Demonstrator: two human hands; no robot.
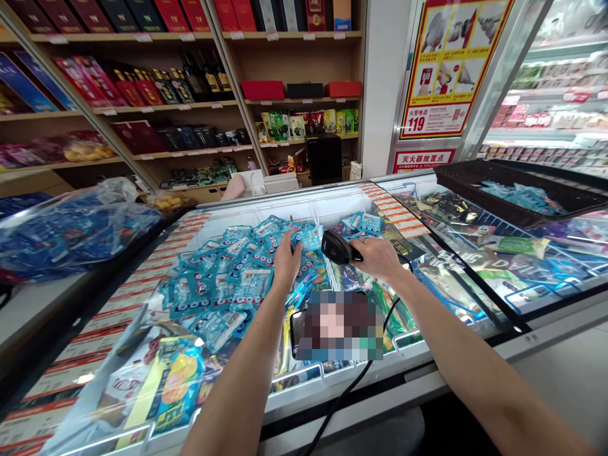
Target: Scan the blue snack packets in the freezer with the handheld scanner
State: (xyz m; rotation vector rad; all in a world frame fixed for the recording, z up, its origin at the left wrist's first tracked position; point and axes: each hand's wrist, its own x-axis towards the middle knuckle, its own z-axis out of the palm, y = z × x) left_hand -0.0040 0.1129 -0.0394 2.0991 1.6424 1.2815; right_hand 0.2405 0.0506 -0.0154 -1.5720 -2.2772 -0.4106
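Observation:
My left hand [286,258] reaches into an open chest freezer [304,201] and pinches a light blue packet [308,238] near the top of a pile of several like packets [228,278]. My right hand [377,256] is wrapped round the handle of a black barcode scanner [338,247], whose head points left at that packet. The scanner's black cable [351,380] hangs down over the freezer's front edge. A blurred device [339,324] lies on the freezer below my hands.
The freezer's sliding glass lid [475,266] covers more packets on the right, with a dark basket [517,190] on top. A clear bag of blue packets [71,228] lies at left. Wooden shelves [190,104] of boxes stand behind, a cooler [555,95] at right.

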